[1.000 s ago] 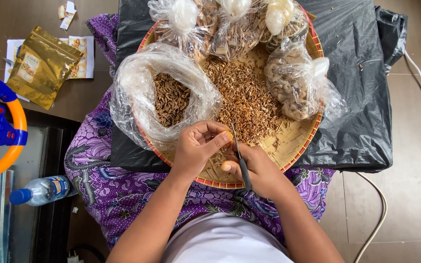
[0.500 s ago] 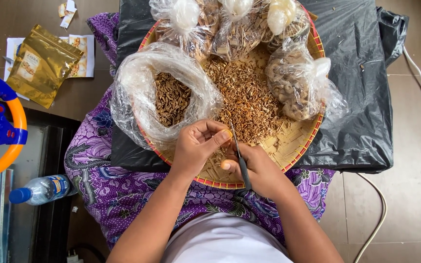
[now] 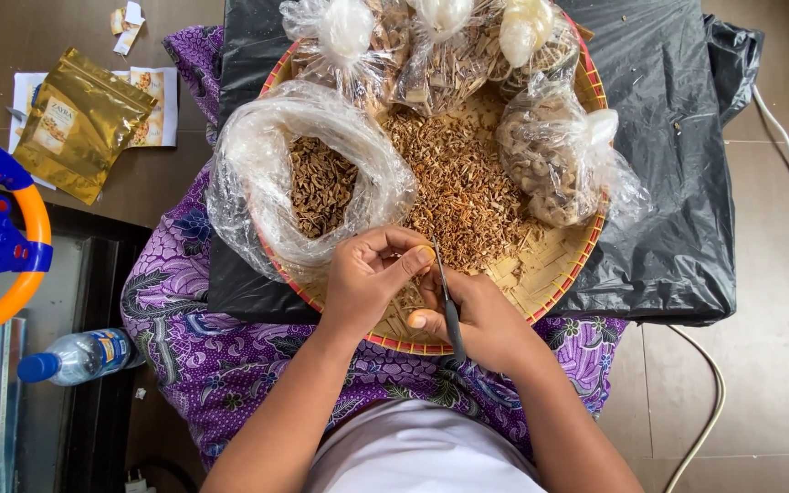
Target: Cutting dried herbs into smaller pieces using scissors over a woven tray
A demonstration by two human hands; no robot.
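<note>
Head view: right hand (image 3: 481,319) grips a thin dark blade (image 3: 447,301), fingers wrapped round it; left hand (image 3: 372,274) pinches a small piece, too tiny to identify, over the woven tray (image 3: 550,274) beside the open bag (image 3: 312,173).

We see a slim dark blade (image 3: 447,306) held upright-slanted over the near rim of the round woven tray (image 3: 559,265), its tip pointing away from us toward the tray's middle and its handle running back over the rim. A small pale-brown piece (image 3: 419,258) sits pinched just left of the blade's tip, too small to make out its shape. Beyond it, at the tray's centre, lies a loose heap of brown dried chips (image 3: 463,187). On the tray's left side an open clear plastic bag (image 3: 312,173) holds darker pieces.
</note>
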